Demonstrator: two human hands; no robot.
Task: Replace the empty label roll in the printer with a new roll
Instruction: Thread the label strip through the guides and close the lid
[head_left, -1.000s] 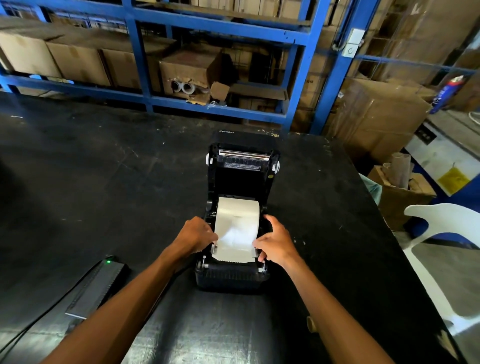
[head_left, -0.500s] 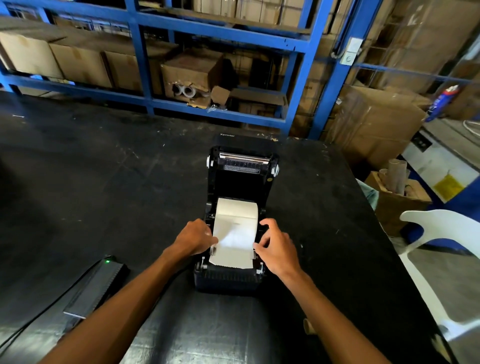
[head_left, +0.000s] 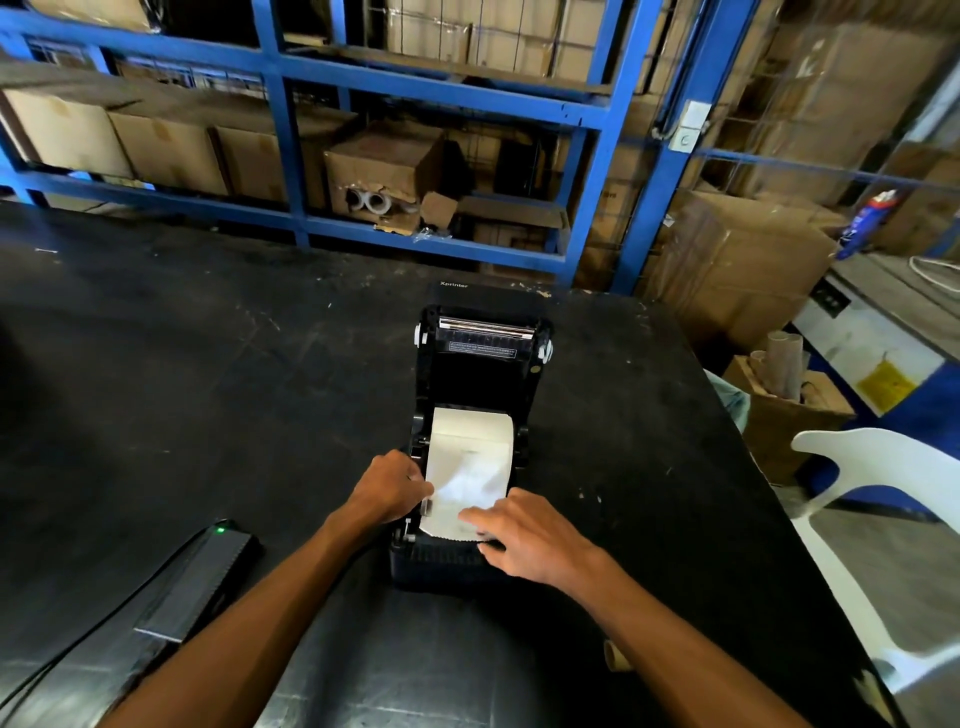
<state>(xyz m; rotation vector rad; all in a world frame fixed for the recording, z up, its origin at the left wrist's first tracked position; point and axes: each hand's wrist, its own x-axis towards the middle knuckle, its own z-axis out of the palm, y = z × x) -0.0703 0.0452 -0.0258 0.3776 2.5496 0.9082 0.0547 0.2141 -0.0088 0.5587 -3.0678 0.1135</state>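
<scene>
1. Since a second ago the right hand (head_left: 535, 540) is sliding inward from the printer's right edge, and its straight fingers (head_left: 475, 519) are now lying flat across the lower right corner of the paper.
2. Nearest the camera, a brown cardboard core (head_left: 616, 656) is lying on the black table (head_left: 182, 374), beside the right forearm.
3. A power adapter (head_left: 200, 587) with a green light is sitting on the table off to the left.
4. At the printer's left side, the left hand (head_left: 387, 488) is curling its fingers against the left edge of the label strip, seemingly pinching it.
5. Inside the open printer (head_left: 478, 447), the new label roll (head_left: 470, 431) is sitting in the bay, its white label strip (head_left: 465, 483) stretching forward over the front edge.
6. Behind it, the lid (head_left: 485, 338) is standing raised.
7. Farther off, a white chair (head_left: 878, 499) is standing right of the table, and blue shelving (head_left: 291, 156) is holding cardboard boxes (head_left: 384, 166).
</scene>
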